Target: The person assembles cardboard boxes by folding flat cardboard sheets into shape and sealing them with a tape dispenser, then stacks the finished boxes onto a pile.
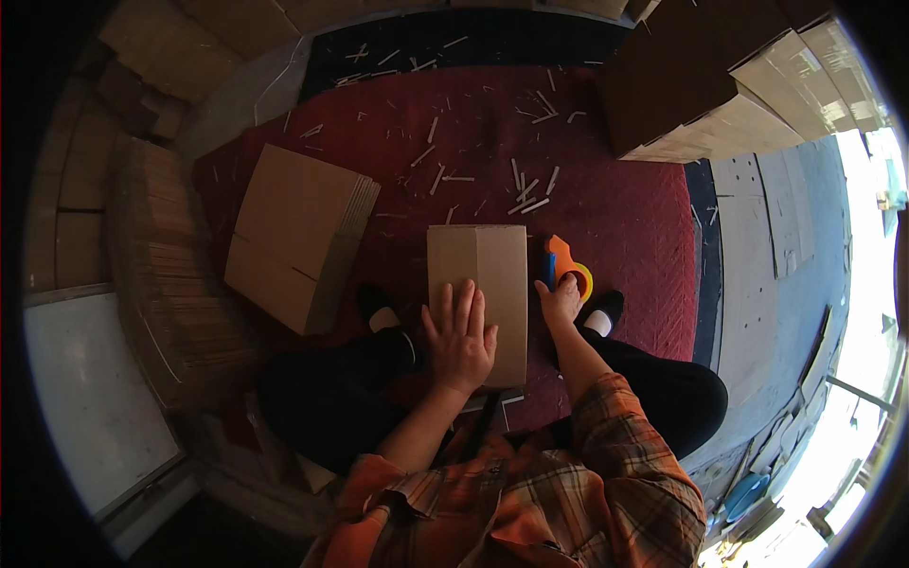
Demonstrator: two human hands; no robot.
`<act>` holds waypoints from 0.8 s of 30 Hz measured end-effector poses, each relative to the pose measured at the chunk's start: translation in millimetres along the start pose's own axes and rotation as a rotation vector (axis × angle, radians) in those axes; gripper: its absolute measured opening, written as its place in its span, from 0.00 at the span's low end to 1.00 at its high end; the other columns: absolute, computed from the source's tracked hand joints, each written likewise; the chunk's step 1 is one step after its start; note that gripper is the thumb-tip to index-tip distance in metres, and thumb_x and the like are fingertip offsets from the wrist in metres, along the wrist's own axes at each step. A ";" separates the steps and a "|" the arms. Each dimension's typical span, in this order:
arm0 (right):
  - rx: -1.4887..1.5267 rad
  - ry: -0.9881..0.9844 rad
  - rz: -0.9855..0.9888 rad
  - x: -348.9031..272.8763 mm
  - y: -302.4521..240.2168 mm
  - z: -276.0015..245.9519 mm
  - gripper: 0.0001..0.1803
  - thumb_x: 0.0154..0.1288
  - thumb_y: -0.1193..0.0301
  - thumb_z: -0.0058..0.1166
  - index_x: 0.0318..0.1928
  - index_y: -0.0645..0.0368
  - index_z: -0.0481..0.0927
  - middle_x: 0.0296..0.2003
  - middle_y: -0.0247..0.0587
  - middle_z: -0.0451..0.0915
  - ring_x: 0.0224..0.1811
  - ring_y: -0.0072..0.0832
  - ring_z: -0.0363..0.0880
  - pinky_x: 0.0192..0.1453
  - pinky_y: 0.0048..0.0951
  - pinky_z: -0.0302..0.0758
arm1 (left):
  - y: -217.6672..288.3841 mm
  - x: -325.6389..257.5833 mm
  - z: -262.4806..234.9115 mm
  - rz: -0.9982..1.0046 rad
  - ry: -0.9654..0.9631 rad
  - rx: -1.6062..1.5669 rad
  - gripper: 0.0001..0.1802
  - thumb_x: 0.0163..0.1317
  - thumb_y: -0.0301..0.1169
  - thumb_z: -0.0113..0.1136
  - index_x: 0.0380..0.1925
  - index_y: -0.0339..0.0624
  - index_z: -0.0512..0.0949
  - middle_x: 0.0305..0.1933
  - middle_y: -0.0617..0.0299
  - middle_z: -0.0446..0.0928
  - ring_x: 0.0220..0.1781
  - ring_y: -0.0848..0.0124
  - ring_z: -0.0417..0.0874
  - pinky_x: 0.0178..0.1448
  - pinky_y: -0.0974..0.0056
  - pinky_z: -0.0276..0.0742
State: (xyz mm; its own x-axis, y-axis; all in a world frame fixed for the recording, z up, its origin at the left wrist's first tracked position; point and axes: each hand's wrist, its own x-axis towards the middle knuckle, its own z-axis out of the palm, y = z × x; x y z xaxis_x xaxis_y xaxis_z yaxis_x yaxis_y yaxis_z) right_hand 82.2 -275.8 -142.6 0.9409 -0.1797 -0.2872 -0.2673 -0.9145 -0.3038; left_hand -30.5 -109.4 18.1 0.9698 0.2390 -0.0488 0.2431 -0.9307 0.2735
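Observation:
A closed cardboard box (499, 284) stands between my knees, a seam running along its top. My left hand (461, 341) lies flat on the near part of that top, fingers spread, holding nothing. Just right of the box, my right hand (562, 303) is closed on an orange and blue tape dispenser (557, 252) with a yellow ring-shaped part. Some of the right fingers are hidden behind the hand. The dispenser is held apart from the box.
A stack of flattened cartons (294, 227) lies to the left on the red mat (634, 218). Paper strips (530, 194) are scattered beyond the box. Large cartons (710, 123) stand at the far right, and bundled cardboard (180, 275) lines the left side.

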 end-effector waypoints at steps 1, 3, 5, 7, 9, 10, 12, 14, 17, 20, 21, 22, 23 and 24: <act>0.003 0.000 -0.005 6.5 4.1 4.4 0.31 0.55 0.52 0.66 0.53 0.59 0.74 0.47 0.49 0.82 0.52 0.49 0.80 0.57 0.46 0.71 | 0.9 0.1 -0.1 0.012 0.001 -0.005 0.36 0.63 0.44 0.58 0.69 0.41 0.63 0.78 0.59 0.53 0.79 0.51 0.50 0.73 0.30 0.48; -0.067 -0.196 0.044 20.4 14.7 12.0 0.28 0.54 0.53 0.67 0.48 0.59 0.74 0.47 0.51 0.82 0.52 0.49 0.80 0.57 0.45 0.71 | 1.7 2.6 1.7 0.024 0.006 -0.011 0.36 0.63 0.44 0.59 0.69 0.41 0.63 0.78 0.59 0.53 0.79 0.51 0.50 0.72 0.30 0.49; -0.046 -0.102 -0.026 26.7 22.9 17.9 0.25 0.54 0.57 0.67 0.44 0.60 0.74 0.41 0.51 0.82 0.46 0.51 0.81 0.51 0.48 0.74 | 1.5 2.7 1.3 0.032 0.002 -0.015 0.36 0.63 0.44 0.59 0.68 0.42 0.64 0.77 0.61 0.54 0.79 0.52 0.51 0.72 0.30 0.50; -0.019 -0.058 0.017 35.8 26.4 11.9 0.21 0.56 0.60 0.63 0.42 0.61 0.75 0.41 0.54 0.82 0.46 0.52 0.81 0.50 0.51 0.75 | 1.2 2.9 1.3 0.034 0.024 -0.021 0.35 0.63 0.43 0.59 0.68 0.42 0.65 0.76 0.61 0.55 0.79 0.52 0.52 0.72 0.30 0.50; 0.115 -0.059 -0.003 58.5 36.2 -10.7 0.21 0.58 0.59 0.57 0.42 0.65 0.77 0.41 0.60 0.82 0.47 0.55 0.81 0.52 0.52 0.75 | 3.7 4.7 1.4 0.051 0.055 -0.043 0.35 0.63 0.43 0.59 0.67 0.42 0.65 0.76 0.62 0.55 0.78 0.53 0.52 0.72 0.30 0.50; 0.125 -0.095 0.016 68.7 28.1 -28.0 0.22 0.57 0.58 0.56 0.42 0.65 0.79 0.41 0.61 0.82 0.47 0.55 0.81 0.53 0.51 0.75 | 0.1 3.9 2.2 0.053 0.067 -0.048 0.34 0.63 0.43 0.59 0.67 0.42 0.66 0.75 0.62 0.56 0.78 0.53 0.53 0.72 0.29 0.50; 0.176 -0.146 0.011 84.6 10.1 -78.0 0.24 0.54 0.56 0.56 0.43 0.64 0.82 0.40 0.61 0.83 0.46 0.54 0.82 0.53 0.49 0.76 | -4.0 0.1 4.3 0.053 0.083 -0.062 0.34 0.63 0.43 0.59 0.66 0.41 0.67 0.74 0.62 0.57 0.78 0.54 0.53 0.72 0.29 0.50; 0.259 -0.165 -0.071 90.7 -17.2 -133.4 0.25 0.53 0.54 0.58 0.41 0.63 0.84 0.36 0.59 0.84 0.42 0.50 0.84 0.49 0.45 0.78 | -5.6 -0.9 6.4 0.084 0.104 -0.058 0.33 0.64 0.43 0.58 0.66 0.41 0.68 0.72 0.62 0.58 0.77 0.54 0.54 0.71 0.28 0.50; 0.347 -0.212 -0.283 88.8 -57.5 -206.2 0.27 0.54 0.52 0.63 0.42 0.65 0.84 0.31 0.51 0.84 0.35 0.38 0.86 0.43 0.35 0.80 | 0.0 2.0 1.4 0.092 0.099 -0.018 0.32 0.64 0.44 0.58 0.65 0.41 0.68 0.71 0.62 0.59 0.77 0.55 0.55 0.71 0.27 0.51; 0.379 -0.444 -0.434 21.1 -135.3 -268.9 0.28 0.58 0.53 0.64 0.45 0.69 0.83 0.33 0.48 0.84 0.34 0.31 0.83 0.42 0.32 0.79 | -2.3 -0.5 -3.6 0.072 0.071 0.034 0.33 0.64 0.45 0.58 0.65 0.40 0.68 0.70 0.61 0.60 0.77 0.55 0.55 0.70 0.28 0.53; 0.374 -0.440 -0.440 8.7 -149.7 -271.8 0.28 0.58 0.53 0.64 0.45 0.69 0.83 0.33 0.48 0.84 0.34 0.31 0.83 0.42 0.32 0.79 | -1.2 0.2 -4.2 0.071 0.078 0.029 0.33 0.64 0.45 0.58 0.65 0.40 0.68 0.70 0.61 0.60 0.77 0.55 0.55 0.70 0.28 0.53; 0.335 -0.531 -0.513 -1.9 -162.6 -271.0 0.29 0.58 0.53 0.64 0.46 0.69 0.83 0.34 0.48 0.84 0.35 0.31 0.83 0.43 0.32 0.79 | -1.0 0.4 -3.6 0.079 0.071 0.036 0.33 0.64 0.45 0.59 0.65 0.40 0.67 0.70 0.61 0.60 0.77 0.55 0.55 0.71 0.29 0.54; 0.295 -0.625 -0.585 -10.2 -173.3 -266.9 0.30 0.58 0.52 0.65 0.47 0.69 0.83 0.35 0.48 0.84 0.36 0.32 0.83 0.45 0.32 0.80 | -1.5 -0.1 -3.2 0.086 0.063 0.045 0.34 0.64 0.45 0.59 0.66 0.39 0.67 0.70 0.60 0.60 0.77 0.55 0.56 0.71 0.30 0.55; 0.289 -0.626 -0.590 -15.4 -181.9 -260.1 0.30 0.58 0.52 0.65 0.47 0.69 0.83 0.35 0.48 0.84 0.36 0.32 0.83 0.45 0.32 0.80 | -1.4 -0.3 -4.1 0.080 0.067 0.041 0.34 0.64 0.45 0.59 0.66 0.39 0.67 0.70 0.60 0.60 0.77 0.55 0.56 0.71 0.30 0.55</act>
State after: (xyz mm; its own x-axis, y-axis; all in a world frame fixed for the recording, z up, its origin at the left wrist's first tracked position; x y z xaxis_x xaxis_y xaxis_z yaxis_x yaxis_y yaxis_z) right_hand 170.5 -201.0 153.4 0.6791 0.5963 -0.4280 0.1013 -0.6537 -0.7499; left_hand -31.2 -107.0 21.7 0.9830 0.1799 0.0369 0.1665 -0.9578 0.2343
